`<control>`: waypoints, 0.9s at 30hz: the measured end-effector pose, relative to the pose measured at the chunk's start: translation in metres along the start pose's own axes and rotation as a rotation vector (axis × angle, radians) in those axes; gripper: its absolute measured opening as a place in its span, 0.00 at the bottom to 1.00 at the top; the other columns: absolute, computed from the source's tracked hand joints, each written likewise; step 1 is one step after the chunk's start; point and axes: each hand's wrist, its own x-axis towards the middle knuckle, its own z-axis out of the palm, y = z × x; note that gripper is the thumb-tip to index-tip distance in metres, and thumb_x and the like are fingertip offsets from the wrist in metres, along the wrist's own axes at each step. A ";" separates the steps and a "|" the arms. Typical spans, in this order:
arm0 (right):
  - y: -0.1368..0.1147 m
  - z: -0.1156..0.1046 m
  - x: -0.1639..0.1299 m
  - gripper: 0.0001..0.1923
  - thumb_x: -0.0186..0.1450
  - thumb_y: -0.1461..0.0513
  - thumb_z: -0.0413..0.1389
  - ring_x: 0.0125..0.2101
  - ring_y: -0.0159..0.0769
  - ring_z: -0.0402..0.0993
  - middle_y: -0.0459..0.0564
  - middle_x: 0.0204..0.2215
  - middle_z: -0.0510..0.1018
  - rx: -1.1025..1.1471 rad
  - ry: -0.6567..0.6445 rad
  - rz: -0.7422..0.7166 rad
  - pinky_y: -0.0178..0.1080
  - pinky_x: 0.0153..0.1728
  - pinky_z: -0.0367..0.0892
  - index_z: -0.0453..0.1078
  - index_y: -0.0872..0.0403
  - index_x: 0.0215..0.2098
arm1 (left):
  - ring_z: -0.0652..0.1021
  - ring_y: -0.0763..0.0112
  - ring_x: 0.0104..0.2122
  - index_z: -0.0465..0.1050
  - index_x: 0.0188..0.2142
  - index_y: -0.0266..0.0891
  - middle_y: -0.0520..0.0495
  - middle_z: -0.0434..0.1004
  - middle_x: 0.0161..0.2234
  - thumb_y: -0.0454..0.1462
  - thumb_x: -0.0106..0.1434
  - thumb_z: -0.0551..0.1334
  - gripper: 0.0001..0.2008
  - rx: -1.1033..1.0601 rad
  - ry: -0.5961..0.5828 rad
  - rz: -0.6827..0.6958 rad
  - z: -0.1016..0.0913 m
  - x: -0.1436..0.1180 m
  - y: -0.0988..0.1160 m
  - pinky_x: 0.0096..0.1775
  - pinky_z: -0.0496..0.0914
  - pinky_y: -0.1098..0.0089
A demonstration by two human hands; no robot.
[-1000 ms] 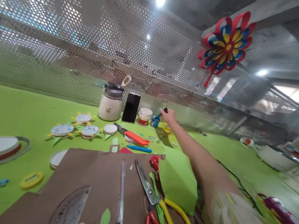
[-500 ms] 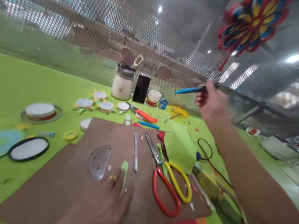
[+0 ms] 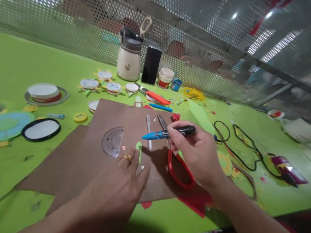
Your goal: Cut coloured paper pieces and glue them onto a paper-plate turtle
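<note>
"Blue marker [image 3: 157, 134] has come down toward the far R corner of brown board [image 3: 80, 160], pinched in your R hand [image 3: 200, 154]."

"L hand [image 3: 120, 183]?"

"Spread, fingertips on green cutout [image 3: 139, 145]. Marker's prob. light, stiff; grip mid-barrel."

The pen [image 3: 155, 134] is blue and black, the small cutout [image 3: 139, 145] green (seemingly plain).

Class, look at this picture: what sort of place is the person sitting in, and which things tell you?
Probably a craft workspace: a protractor lies on brown card, the right hand holds a blue-tipped pen, and small paper-trimmed discs stand on the green table.
</note>
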 end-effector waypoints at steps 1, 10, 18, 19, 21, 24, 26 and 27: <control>0.002 0.002 0.000 0.04 0.63 0.59 0.58 0.19 0.28 0.65 0.41 0.19 0.69 -0.017 -0.019 -0.002 0.31 0.19 0.62 0.71 0.51 0.34 | 0.76 0.41 0.45 0.71 0.49 0.28 0.24 0.77 0.43 0.32 0.60 0.55 0.18 -0.007 0.035 0.009 0.004 -0.001 -0.001 0.44 0.70 0.44; 0.015 0.004 -0.011 0.03 0.64 0.60 0.57 0.19 0.25 0.66 0.41 0.22 0.72 -0.137 0.068 -0.047 0.29 0.20 0.63 0.72 0.51 0.36 | 0.75 0.48 0.49 0.73 0.46 0.35 0.31 0.76 0.48 0.33 0.63 0.56 0.13 0.005 0.255 -0.220 0.022 -0.007 0.012 0.47 0.70 0.53; 0.017 0.001 -0.017 0.05 0.63 0.63 0.58 0.19 0.24 0.68 0.39 0.22 0.73 -0.167 0.081 -0.036 0.26 0.21 0.66 0.72 0.49 0.38 | 0.67 0.52 0.57 0.67 0.53 0.36 0.37 0.71 0.54 0.34 0.64 0.51 0.19 -0.086 0.191 -0.188 0.029 -0.011 0.014 0.46 0.70 0.60; 0.017 0.002 -0.017 0.05 0.63 0.63 0.58 0.19 0.24 0.68 0.39 0.22 0.73 -0.182 0.084 -0.042 0.26 0.21 0.66 0.72 0.49 0.38 | 0.66 0.51 0.58 0.68 0.53 0.34 0.36 0.71 0.53 0.35 0.64 0.52 0.19 -0.077 0.202 -0.154 0.031 -0.012 0.014 0.49 0.68 0.59; 0.018 0.003 -0.017 0.04 0.62 0.64 0.59 0.19 0.24 0.68 0.39 0.22 0.73 -0.223 0.080 -0.056 0.27 0.23 0.67 0.72 0.50 0.37 | 0.66 0.49 0.58 0.69 0.51 0.32 0.34 0.72 0.51 0.38 0.64 0.53 0.18 -0.069 0.223 -0.132 0.035 -0.015 0.015 0.52 0.65 0.57; 0.019 0.005 -0.016 0.04 0.61 0.64 0.59 0.22 0.25 0.71 0.40 0.25 0.75 -0.268 0.050 -0.078 0.28 0.27 0.69 0.72 0.51 0.36 | 0.64 0.50 0.59 0.71 0.50 0.33 0.35 0.73 0.50 0.39 0.64 0.54 0.18 -0.094 0.239 -0.173 0.036 -0.017 0.016 0.55 0.62 0.55; 0.019 0.006 -0.015 0.05 0.61 0.64 0.59 0.25 0.26 0.73 0.40 0.27 0.76 -0.289 0.031 -0.094 0.29 0.30 0.70 0.72 0.51 0.36 | 0.64 0.52 0.59 0.71 0.49 0.35 0.36 0.73 0.50 0.38 0.64 0.54 0.17 -0.101 0.250 -0.180 0.035 -0.016 0.016 0.56 0.61 0.56; 0.019 0.006 -0.015 0.05 0.61 0.65 0.59 0.26 0.26 0.74 0.40 0.27 0.76 -0.300 0.026 -0.105 0.28 0.31 0.70 0.72 0.50 0.36 | 0.65 0.52 0.58 0.71 0.48 0.35 0.37 0.74 0.49 0.38 0.64 0.54 0.16 -0.100 0.256 -0.171 0.034 -0.016 0.016 0.56 0.61 0.57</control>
